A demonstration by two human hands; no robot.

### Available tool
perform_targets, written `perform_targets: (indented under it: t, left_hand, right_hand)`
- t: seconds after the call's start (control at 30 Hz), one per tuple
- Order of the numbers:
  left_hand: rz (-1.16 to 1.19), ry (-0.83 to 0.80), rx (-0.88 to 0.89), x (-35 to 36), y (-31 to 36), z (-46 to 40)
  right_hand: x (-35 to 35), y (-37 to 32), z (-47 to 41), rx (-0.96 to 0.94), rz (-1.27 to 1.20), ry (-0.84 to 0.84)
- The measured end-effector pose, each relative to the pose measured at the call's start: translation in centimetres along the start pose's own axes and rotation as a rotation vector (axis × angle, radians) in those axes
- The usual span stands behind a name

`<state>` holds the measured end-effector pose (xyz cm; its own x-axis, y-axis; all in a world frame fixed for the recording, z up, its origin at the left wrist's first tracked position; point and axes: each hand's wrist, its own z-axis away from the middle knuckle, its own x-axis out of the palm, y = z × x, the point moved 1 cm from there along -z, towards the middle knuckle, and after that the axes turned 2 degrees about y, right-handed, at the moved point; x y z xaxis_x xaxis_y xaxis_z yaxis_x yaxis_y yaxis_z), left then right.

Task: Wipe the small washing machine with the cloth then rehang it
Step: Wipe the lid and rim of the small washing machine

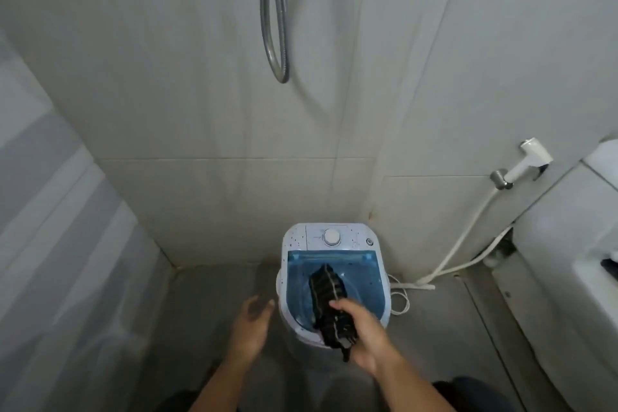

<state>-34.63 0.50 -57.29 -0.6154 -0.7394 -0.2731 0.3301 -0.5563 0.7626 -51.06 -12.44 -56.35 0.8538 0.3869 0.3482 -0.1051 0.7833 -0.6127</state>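
Head view: our right hand grips dark cloth on washing machine lid; left hand spread, just beside.

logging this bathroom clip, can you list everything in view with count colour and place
washing machine: one, white with blue see-through lid, on the floor against the back wall
dial: one, white, on the machine's top panel
cloth: one, dark with pale stripes, lying on the lid
shower hose: one, silver, hanging in a loop on the back wall
spray nozzle: one, white, in a wall holder at right
white hose: one, running from the nozzle down to the floor
toilet: one, white, at the right edge, partly cut off
left hand: open, beside the machine's left side
right hand: gripping the cloth's near end
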Motion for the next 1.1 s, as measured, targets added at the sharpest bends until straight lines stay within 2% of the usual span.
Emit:
perform_targets:
  t: [0.1, 0.27, 0.37, 0.47, 0.63, 0.67, 0.73, 0.8, 0.83, 0.93, 0.97, 1.0, 1.1]
  left_hand:
    - [-0.023, 0.004, 0.034, 0.5, 0.3, -4.4]
    - [-0.049, -0.071, 0.062, 2.5, -0.3, -8.9]
    - [-0.015, -0.107, 0.036, 3.4, -0.9, -10.3]
    - [0.045, -0.134, 0.003, 3.7, -1.5, -11.3]
    - [0.123, -0.146, -0.015, 3.8, -2.6, -12.6]
    - [0.132, -0.148, -0.017, 4.0, -2.8, -12.8]
    - [0.146, -0.156, -0.015, 4.3, -2.8, -12.9]
    - [0.135, -0.159, -0.007, 4.5, -2.7, -13.1]
    - [0.128, -0.157, -0.006, 4.5, -2.7, -13.1]
    - [0.112, -0.151, -0.016, 4.4, -2.6, -13.0]
    - [0.109, -0.152, -0.019, 4.3, -2.5, -12.8]
    - [0.102, -0.156, -0.020, 4.2, -2.5, -12.7]
    - [0.106, -0.148, -0.007, 4.1, -2.7, -12.8]
  right_hand:
    - [1.9, -5.3, -4.7, -0.221, 0.358, 0.083]
    - [6.2, -12.0, -13.7, -0.703, 1.119, 0.248]
    - [7.8, -13.2, -18.3, -0.839, 1.558, 0.340]
    - [8.7, -11.5, -20.5, -0.881, 1.877, 0.294]
    - [7.3, -8.4, -20.3, -1.120, 2.017, 0.245]
    - [6.8, -7.9, -19.9, -1.160, 2.066, 0.189]
    - [5.9, -7.3, -18.9, -1.257, 2.147, -0.025]
    - [5.8, -8.4, -17.6, -1.251, 2.108, -0.192]
    - [6.2, -9.7, -17.5, -1.210, 2.058, -0.160]
    - [7.6, -13.8, -18.3, -1.094, 1.837, 0.217]
    - [7.9, -14.2, -18.7, -1.048, 1.826, 0.296]
    - [8.2, -14.0, -19.0, -1.005, 1.861, 0.318]
    - [8.3, -10.8, -19.4, -0.950, 2.025, 0.244]
